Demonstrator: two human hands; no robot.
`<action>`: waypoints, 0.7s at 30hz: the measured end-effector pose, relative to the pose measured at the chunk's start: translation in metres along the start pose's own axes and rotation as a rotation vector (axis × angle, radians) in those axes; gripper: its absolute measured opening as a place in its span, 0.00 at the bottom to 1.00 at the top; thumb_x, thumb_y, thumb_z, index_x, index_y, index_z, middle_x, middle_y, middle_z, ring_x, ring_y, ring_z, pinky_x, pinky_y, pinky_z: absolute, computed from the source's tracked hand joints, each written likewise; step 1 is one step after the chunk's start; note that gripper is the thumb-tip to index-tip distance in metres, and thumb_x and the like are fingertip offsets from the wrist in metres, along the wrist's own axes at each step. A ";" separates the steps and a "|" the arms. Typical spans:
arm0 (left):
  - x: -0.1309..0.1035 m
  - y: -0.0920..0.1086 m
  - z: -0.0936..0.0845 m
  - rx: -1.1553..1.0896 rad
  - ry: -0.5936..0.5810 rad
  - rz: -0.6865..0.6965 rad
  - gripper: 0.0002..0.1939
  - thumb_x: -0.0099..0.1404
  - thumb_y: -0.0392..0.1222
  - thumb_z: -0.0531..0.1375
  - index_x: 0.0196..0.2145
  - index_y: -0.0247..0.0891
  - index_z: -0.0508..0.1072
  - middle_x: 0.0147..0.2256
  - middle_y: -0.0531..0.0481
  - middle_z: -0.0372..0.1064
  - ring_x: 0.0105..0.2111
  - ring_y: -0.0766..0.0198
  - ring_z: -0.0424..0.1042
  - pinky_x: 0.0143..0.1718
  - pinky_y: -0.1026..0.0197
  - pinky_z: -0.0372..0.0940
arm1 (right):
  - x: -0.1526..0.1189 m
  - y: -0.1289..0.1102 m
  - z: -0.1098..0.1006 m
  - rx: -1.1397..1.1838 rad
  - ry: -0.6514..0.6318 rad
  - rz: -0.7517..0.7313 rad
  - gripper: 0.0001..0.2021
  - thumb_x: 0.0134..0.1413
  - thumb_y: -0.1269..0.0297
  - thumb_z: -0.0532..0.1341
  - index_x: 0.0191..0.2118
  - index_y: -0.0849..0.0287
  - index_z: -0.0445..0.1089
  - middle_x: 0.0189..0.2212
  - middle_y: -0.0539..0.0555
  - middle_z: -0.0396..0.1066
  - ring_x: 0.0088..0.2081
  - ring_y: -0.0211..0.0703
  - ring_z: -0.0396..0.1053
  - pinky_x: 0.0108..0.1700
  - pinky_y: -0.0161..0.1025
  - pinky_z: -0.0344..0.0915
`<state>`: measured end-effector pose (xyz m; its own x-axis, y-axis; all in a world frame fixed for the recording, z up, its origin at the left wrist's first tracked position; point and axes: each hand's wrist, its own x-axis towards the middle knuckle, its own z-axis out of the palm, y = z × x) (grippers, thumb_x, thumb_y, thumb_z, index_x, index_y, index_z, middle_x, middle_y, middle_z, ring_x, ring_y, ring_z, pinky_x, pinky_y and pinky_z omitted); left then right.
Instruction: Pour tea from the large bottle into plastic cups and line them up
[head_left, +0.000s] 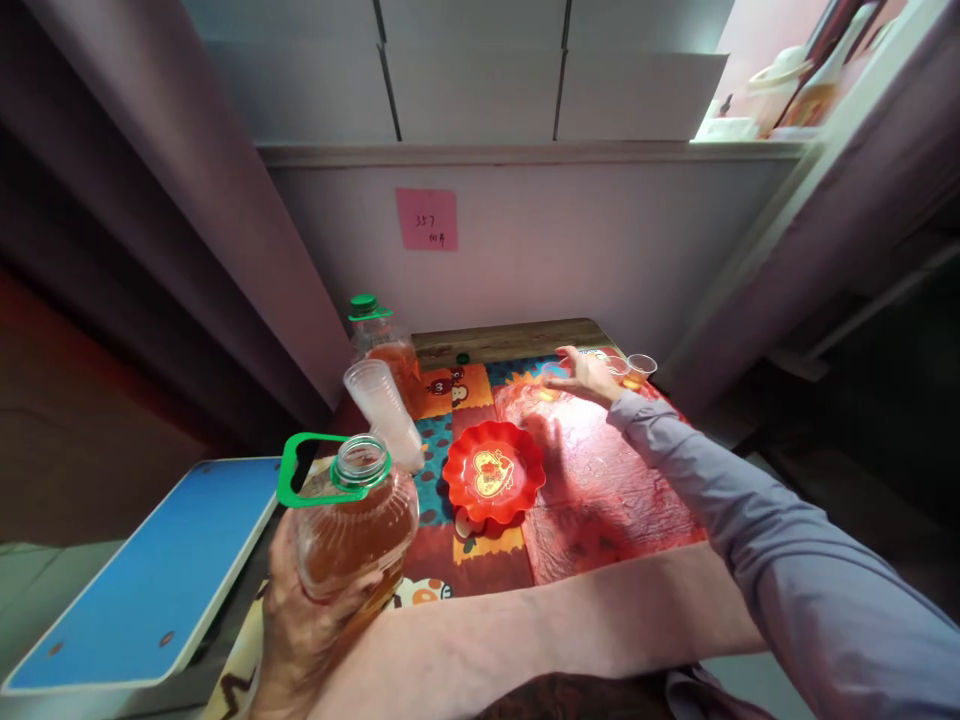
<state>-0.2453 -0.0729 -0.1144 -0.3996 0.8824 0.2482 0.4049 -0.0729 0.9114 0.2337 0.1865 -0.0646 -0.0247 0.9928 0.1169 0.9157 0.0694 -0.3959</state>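
Note:
My left hand (300,610) is wrapped round a clear plastic jug (352,550) of amber liquid, held upright at the near left. The jug's mouth is uncapped, with a green handle ring around its neck. At the far right of the table, my right hand (585,378) has its thumb and fingers around a small clear plastic cup (551,372), with a little yellowish liquid low in it. Beside that hand stand more clear cups, including one (641,368) at the right. A red scalloped dish (493,475) with a gold design lies between my hands.
Behind the held jug are a stack of clear plastic cups (386,415) and a second, green-capped jug (390,345). A green cap (463,358) lies near the back. A blue board (150,570) is at left; a white wall with a pink note (427,219) stands behind.

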 end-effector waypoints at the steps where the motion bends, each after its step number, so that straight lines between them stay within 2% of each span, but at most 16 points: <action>1: 0.000 -0.003 0.000 0.013 0.012 0.000 0.65 0.45 0.62 0.83 0.77 0.57 0.63 0.67 0.44 0.73 0.73 0.23 0.64 0.77 0.18 0.54 | 0.009 0.012 -0.006 -0.030 0.010 0.020 0.38 0.63 0.48 0.74 0.71 0.62 0.68 0.54 0.67 0.85 0.54 0.62 0.82 0.55 0.49 0.71; 5: -0.001 -0.011 0.002 0.058 0.062 -0.010 0.63 0.44 0.65 0.82 0.75 0.59 0.64 0.67 0.45 0.74 0.72 0.23 0.65 0.77 0.18 0.55 | 0.033 0.053 -0.018 -0.122 0.024 0.071 0.37 0.62 0.52 0.73 0.71 0.60 0.67 0.55 0.67 0.84 0.58 0.64 0.79 0.64 0.57 0.63; 7: -0.002 -0.014 0.001 0.058 0.079 -0.018 0.63 0.44 0.66 0.81 0.75 0.60 0.64 0.67 0.45 0.74 0.72 0.23 0.66 0.76 0.17 0.55 | 0.039 0.068 -0.015 -0.153 0.013 0.081 0.36 0.61 0.52 0.72 0.71 0.58 0.67 0.54 0.65 0.84 0.59 0.64 0.78 0.67 0.61 0.58; 9: -0.001 -0.014 -0.001 0.075 0.061 -0.018 0.63 0.47 0.64 0.81 0.76 0.59 0.63 0.67 0.45 0.74 0.70 0.24 0.69 0.73 0.16 0.60 | 0.042 0.079 -0.008 -0.179 0.002 0.091 0.36 0.60 0.51 0.71 0.70 0.57 0.68 0.54 0.65 0.84 0.59 0.66 0.77 0.68 0.65 0.55; 12: 0.002 -0.014 -0.006 0.151 0.014 0.041 0.60 0.53 0.58 0.80 0.78 0.60 0.60 0.65 0.45 0.76 0.65 0.27 0.76 0.65 0.17 0.72 | 0.045 0.091 0.006 -0.213 -0.005 0.102 0.36 0.61 0.48 0.70 0.70 0.56 0.68 0.56 0.66 0.82 0.62 0.67 0.75 0.71 0.67 0.51; 14: 0.005 -0.015 -0.009 0.191 0.005 0.082 0.58 0.54 0.57 0.80 0.77 0.60 0.62 0.62 0.46 0.79 0.61 0.28 0.79 0.61 0.17 0.76 | 0.047 0.096 0.014 -0.233 -0.006 0.108 0.36 0.61 0.47 0.69 0.71 0.57 0.68 0.57 0.67 0.82 0.63 0.68 0.74 0.72 0.69 0.49; 17: 0.007 -0.016 -0.009 0.209 0.018 0.098 0.56 0.53 0.58 0.80 0.76 0.58 0.64 0.61 0.44 0.80 0.61 0.27 0.79 0.59 0.18 0.77 | 0.049 0.102 0.022 -0.255 -0.013 0.113 0.35 0.61 0.48 0.69 0.69 0.59 0.70 0.55 0.67 0.83 0.61 0.69 0.75 0.73 0.71 0.48; 21: 0.004 -0.015 -0.004 0.203 0.081 0.100 0.61 0.48 0.64 0.80 0.76 0.55 0.64 0.58 0.42 0.81 0.57 0.25 0.81 0.58 0.19 0.77 | 0.049 0.107 0.026 -0.268 -0.021 0.110 0.33 0.63 0.49 0.69 0.69 0.59 0.71 0.54 0.69 0.83 0.60 0.70 0.75 0.72 0.73 0.50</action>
<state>-0.2561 -0.0704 -0.1254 -0.4105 0.8349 0.3668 0.5993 -0.0562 0.7986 0.3201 0.2447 -0.1250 0.0748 0.9950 0.0667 0.9866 -0.0641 -0.1503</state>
